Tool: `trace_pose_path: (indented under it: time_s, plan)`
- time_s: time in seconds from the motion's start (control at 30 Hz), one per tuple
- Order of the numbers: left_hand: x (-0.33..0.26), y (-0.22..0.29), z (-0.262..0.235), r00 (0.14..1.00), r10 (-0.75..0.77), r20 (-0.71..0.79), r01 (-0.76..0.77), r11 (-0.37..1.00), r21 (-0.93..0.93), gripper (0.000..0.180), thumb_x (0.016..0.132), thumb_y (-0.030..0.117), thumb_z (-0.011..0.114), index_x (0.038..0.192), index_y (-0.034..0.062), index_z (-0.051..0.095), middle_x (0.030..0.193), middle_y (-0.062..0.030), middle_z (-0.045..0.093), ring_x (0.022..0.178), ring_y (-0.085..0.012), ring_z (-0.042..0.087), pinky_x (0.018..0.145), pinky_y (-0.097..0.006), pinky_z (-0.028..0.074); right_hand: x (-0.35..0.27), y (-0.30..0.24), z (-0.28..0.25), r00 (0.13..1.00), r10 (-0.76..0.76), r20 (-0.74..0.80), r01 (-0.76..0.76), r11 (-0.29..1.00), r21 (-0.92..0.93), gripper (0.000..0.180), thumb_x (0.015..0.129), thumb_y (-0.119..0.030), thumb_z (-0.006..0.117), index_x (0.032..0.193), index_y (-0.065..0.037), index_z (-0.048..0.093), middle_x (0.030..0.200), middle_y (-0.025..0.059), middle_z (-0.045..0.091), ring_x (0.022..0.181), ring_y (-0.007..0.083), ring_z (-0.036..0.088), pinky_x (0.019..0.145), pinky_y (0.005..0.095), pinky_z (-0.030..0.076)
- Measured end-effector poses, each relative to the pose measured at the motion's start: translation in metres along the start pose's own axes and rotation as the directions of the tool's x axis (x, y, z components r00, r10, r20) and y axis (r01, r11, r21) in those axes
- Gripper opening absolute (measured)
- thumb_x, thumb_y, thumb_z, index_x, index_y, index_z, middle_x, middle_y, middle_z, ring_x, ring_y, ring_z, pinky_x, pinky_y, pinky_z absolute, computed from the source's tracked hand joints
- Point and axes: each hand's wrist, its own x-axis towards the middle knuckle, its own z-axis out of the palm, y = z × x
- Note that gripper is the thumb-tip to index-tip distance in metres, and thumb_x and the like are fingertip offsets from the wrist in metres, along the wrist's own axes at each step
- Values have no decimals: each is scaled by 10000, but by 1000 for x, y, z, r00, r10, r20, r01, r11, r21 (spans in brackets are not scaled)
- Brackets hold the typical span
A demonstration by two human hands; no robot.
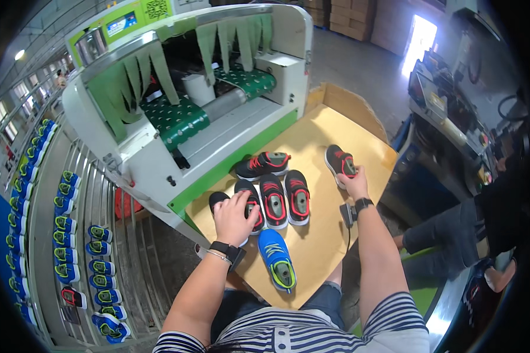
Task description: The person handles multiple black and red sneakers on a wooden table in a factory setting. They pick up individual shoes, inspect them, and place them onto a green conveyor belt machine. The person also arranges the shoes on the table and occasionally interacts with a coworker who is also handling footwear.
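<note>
Several black sneakers with red trim and white soles stand in a row on the tan table, toes away from me. My left hand [235, 216] lies over the left end of the row, its fingers and thumb curved around a black sneaker [242, 187] there. Off to the right, my right hand [354, 185] grips the heel of another black sneaker [338, 157]. Behind the row one more black sneaker [262, 165] lies crosswise. Nearest me is a blue sneaker [274, 253] with a lime-green lining. Grey-green inserts fill several of the shoes.
A white and green conveyor machine [185, 170] with hanging green strips borders the table [318, 247] at the back left. Racks at left hold several blue sneakers [65, 237]. At right are another person's legs [447, 235] and dark equipment [441, 100].
</note>
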Motion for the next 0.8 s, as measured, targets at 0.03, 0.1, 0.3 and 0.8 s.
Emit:
trace_pose_path:
  time_s: [0.03, 0.1, 0.3, 0.8]
  plan:
    - [3, 3, -4, 994, -34, 109, 38, 999, -33, 534, 910, 408, 689, 1338, 91, 648, 1319, -119, 663, 1192, -313, 595, 1028, -405, 383, -2, -6, -2, 998, 60, -12, -59, 998, 33, 668, 748, -304, 883, 1194, 34, 518, 1024, 166, 693, 938, 252, 686, 837, 374, 556]
    - [11, 9, -16, 994, 9, 109, -1, 997, -74, 650, 933, 410, 693, 1474, 89, 529, 1473, -196, 538, 1384, -373, 469, 1133, -446, 345, -6, -20, -9, 969, 247, 28, -241, 904, 353, 669, 795, -363, 859, 1197, 46, 515, 1012, 149, 676, 904, 234, 665, 822, 345, 548]
    - [53, 82, -48, 973, -158, 171, 223, 421, -879, 853, 914, 252, 780, 1592, 65, 296, 1574, -250, 379, 1495, -348, 334, 1201, -459, 327, -126, -179, -8, 947, -263, 186, 155, 877, 454, 627, 916, -222, 777, 1409, -43, 433, 1257, 121, 588, 1074, 216, 616, 921, 366, 514]
    - [193, -69, -73, 732, -330, -596, 204, 941, -269, 693, 967, 103, 651, 1576, 36, 326, 1572, -249, 381, 1450, -433, 388, 1174, -469, 350, -143, -102, 48, 937, -193, 292, 70, 921, 384, 899, 819, -14, 710, 1599, -122, 276, 1395, 239, 511, 1314, 340, 529, 1124, 407, 422]
